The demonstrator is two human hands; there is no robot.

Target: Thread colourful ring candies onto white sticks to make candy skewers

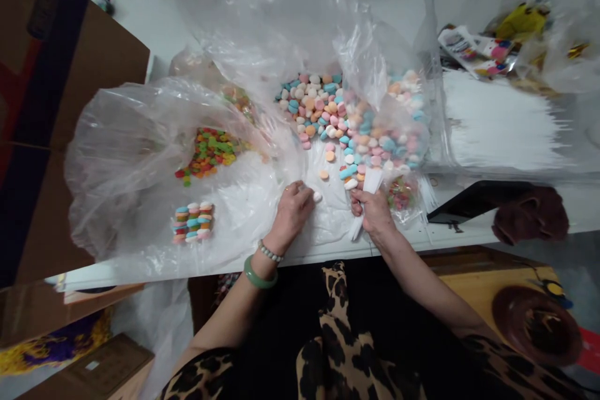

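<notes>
My left hand (294, 207) is closed over the plastic sheet, with a round white candy (317, 197) at its fingertips. To its right, my right hand (375, 211) wraps round a bundle of white paper sticks (372, 182). Just above the right fingers sit a blue candy (349, 172) and a white one; whether they are on a stick I cannot tell. Pastel marshmallow-like candies (319, 103) lie heaped in a clear bag beyond both hands. Gummy candies (210, 150) in green, orange and red spread at left. Finished-looking candy skewers (193, 223) lie side by side near the front left.
A large cardboard box (89, 75) walls the left side. On the right are a container of white sticks (501, 125), a dark tablet-like device (478, 197) and a maroon cloth (529, 215). A small bag of gummies (402, 194) rests beside my right hand.
</notes>
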